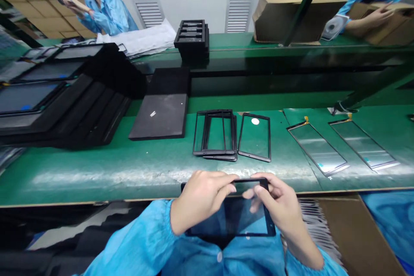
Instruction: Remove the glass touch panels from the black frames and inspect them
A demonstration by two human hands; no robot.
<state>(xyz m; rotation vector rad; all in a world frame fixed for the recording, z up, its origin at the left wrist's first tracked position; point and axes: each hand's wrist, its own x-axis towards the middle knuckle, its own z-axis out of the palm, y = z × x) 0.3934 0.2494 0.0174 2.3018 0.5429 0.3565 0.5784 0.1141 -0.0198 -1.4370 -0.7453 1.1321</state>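
Note:
My left hand (pixel 204 196) and my right hand (pixel 282 200) hold a black-framed clear touch panel (pixel 231 220) at the bench's front edge, close to my body. The left thumb and fingers pinch its far edge near the middle. At the right end, the right thumb is on the near face, and fingers show through the glass behind it. On the bench beyond lie stacked black bezel frames (pixel 198 154). Beside them is one separate bezel frame (pixel 254 157) with a white round sticker inside its outline.
Two glass panels with orange flex tabs (pixel 315 148) (pixel 364 144) lie at right. Black foam trays (pixel 97 108) are piled at left, near a flat foam block (pixel 160 114). Behind stand a small tray stack (pixel 192 39), a cardboard box (pixel 291 17) and two co-workers in blue.

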